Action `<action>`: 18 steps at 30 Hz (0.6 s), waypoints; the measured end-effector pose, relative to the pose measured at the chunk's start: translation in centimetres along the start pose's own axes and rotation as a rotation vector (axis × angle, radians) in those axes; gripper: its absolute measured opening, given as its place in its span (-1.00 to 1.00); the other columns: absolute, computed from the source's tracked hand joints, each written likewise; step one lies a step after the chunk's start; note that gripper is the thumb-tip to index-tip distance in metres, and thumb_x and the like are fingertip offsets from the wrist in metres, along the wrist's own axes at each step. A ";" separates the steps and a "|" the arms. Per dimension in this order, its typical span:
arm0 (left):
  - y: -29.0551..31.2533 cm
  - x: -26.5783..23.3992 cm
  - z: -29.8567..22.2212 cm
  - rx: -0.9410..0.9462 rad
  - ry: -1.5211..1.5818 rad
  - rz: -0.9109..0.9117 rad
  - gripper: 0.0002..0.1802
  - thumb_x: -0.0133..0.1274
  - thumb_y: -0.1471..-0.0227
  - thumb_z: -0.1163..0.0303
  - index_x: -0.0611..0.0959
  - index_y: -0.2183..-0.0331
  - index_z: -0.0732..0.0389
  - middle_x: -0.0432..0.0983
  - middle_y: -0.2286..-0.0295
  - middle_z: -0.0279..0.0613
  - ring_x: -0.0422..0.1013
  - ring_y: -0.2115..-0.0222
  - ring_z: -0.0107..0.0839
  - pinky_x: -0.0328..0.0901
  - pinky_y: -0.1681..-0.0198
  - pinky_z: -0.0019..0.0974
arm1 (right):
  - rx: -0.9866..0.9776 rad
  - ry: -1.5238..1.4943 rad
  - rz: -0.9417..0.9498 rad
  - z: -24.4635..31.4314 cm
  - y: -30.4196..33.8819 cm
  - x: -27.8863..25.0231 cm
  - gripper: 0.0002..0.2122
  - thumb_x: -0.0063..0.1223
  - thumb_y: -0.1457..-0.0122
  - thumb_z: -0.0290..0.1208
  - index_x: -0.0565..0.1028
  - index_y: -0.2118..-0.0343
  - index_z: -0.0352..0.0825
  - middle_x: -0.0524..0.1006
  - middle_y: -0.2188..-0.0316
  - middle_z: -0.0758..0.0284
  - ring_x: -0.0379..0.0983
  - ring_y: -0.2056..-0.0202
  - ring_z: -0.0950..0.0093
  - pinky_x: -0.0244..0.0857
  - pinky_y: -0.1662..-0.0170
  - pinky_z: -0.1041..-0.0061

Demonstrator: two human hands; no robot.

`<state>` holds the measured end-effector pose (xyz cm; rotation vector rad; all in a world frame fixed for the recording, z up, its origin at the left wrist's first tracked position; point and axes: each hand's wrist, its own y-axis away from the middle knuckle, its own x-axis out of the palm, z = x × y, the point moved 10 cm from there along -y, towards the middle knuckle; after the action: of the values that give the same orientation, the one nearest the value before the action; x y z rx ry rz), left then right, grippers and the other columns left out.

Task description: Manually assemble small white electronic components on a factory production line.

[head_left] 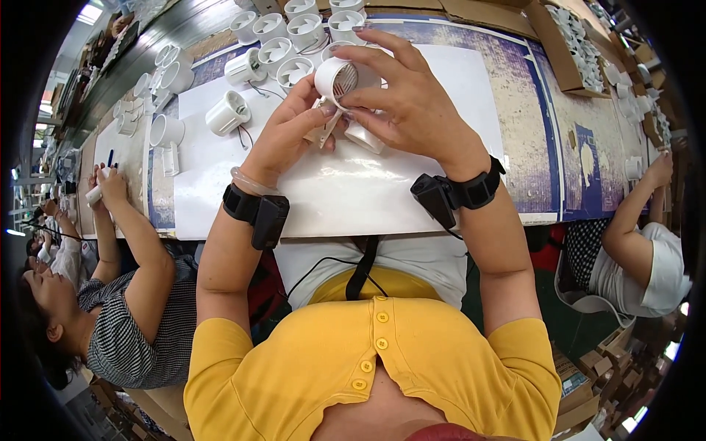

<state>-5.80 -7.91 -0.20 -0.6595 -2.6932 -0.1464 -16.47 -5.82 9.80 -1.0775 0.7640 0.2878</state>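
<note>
A small white fan housing (336, 78) with a slatted round grille is held up over the white work sheet (360, 195). My left hand (288, 126) grips it low on its left side, around a narrow handle-like piece. From the right, my right hand (412, 103) pinches the housing's edge, thumb beneath and upper fingers lifted. Another white part (364, 138) shows just below the right hand, partly covered by it. To the left lies a white cylindrical part (228, 114) with dark wires. Behind the hands stand several white round housings with fan blades (305, 31).
A cardboard box (566, 81) of small white parts sits at the far right. More white housings (168, 132) stand at the left. One co-worker (140, 294) works at the left with a white piece; another (632, 257) sits at the right.
</note>
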 end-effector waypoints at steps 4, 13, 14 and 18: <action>0.0 0.1 0.0 0.016 -0.032 0.023 -0.38 -0.03 -0.13 0.40 0.13 -0.17 0.22 0.33 0.13 -0.24 0.39 0.24 -0.47 0.30 0.46 -0.47 | 0.015 -0.056 -0.012 -0.7 0.4 0.2 -0.83 0.28 0.18 -0.46 0.63 0.43 -0.15 0.39 -0.05 0.41 0.13 -0.16 0.26 0.09 -0.16 0.32; 0.1 -0.1 0.3 -0.002 0.024 0.056 -0.39 -0.03 -0.13 0.41 0.15 -0.16 0.23 0.34 0.11 -0.24 0.39 0.23 -0.48 0.30 0.45 -0.46 | -0.004 -0.141 -0.030 -0.8 0.5 0.4 -0.82 0.27 0.15 -0.49 0.62 0.41 -0.15 0.38 -0.05 0.40 0.11 -0.17 0.25 0.07 -0.17 0.29; 0.1 -0.1 0.3 -0.001 0.026 0.053 -0.39 -0.03 -0.13 0.41 0.15 -0.16 0.23 0.34 0.11 -0.24 0.39 0.23 -0.48 0.30 0.45 -0.46 | -0.005 -0.143 -0.027 -0.7 0.4 0.5 -0.82 0.27 0.15 -0.49 0.62 0.41 -0.15 0.38 -0.05 0.40 0.11 -0.17 0.25 0.07 -0.17 0.29; 0.0 -0.2 0.2 -0.003 0.052 0.051 -0.41 -0.01 -0.12 0.40 0.18 -0.14 0.23 0.33 0.11 -0.24 0.39 0.22 -0.48 0.30 0.45 -0.46 | -0.004 -0.189 -0.028 -0.9 0.3 1.3 -0.85 0.26 0.15 -0.49 0.60 0.44 -0.19 0.38 -0.06 0.39 0.10 -0.17 0.24 0.07 -0.17 0.29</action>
<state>-5.65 -7.97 -0.44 -0.7151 -2.6245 -0.1519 -16.09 -6.63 8.49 -1.0471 0.5796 0.3621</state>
